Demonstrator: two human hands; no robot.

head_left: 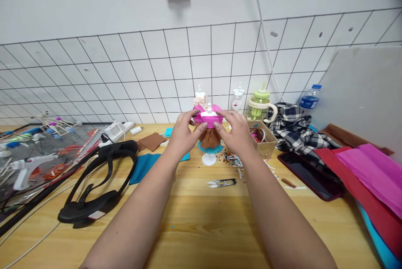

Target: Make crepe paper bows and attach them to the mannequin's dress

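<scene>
Dress form (210, 137) between left grip (184, 130), right grip (235, 130); both pinch pink band (208, 122).

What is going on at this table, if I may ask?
A person has the left hand and right hand on either side of a pink layer around a white miniature dress form, thumbs in front. Below the pink show a brown gathered skirt and a blue edge. The form stands upright on its round base; thread snips lie in front of it on the table.
</scene>
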